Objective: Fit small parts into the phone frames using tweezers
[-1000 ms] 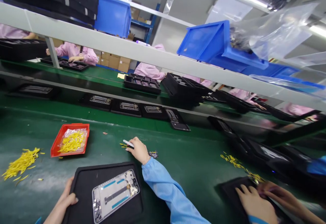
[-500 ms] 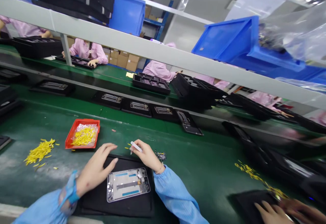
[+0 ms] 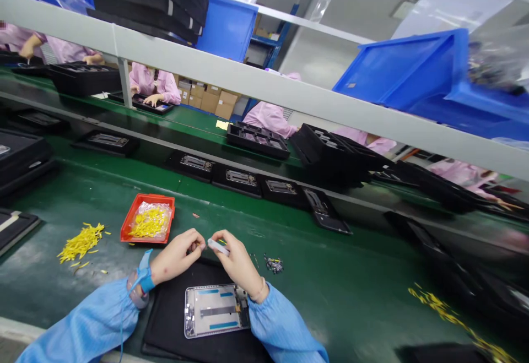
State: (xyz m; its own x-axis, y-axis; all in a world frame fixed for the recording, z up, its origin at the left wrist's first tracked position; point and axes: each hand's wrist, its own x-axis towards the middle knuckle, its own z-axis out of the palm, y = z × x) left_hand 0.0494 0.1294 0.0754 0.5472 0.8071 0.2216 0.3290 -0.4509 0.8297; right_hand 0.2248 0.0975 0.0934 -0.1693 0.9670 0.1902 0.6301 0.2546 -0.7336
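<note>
Right hand [image 3: 237,264] pinches one white tool [image 3: 219,247]; just beside it, the left hand [image 3: 177,255] curls its fingers, its contents impossible to tell. One phone frame [image 3: 219,314] lies on a black tray [image 3: 165,321], below both hands in view, long axis running left to right, circuit end pointing right.

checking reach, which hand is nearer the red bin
Left. The left hand is close in front of the red bin, to its right; the right hand, holding a white tool, is farther right.
</note>
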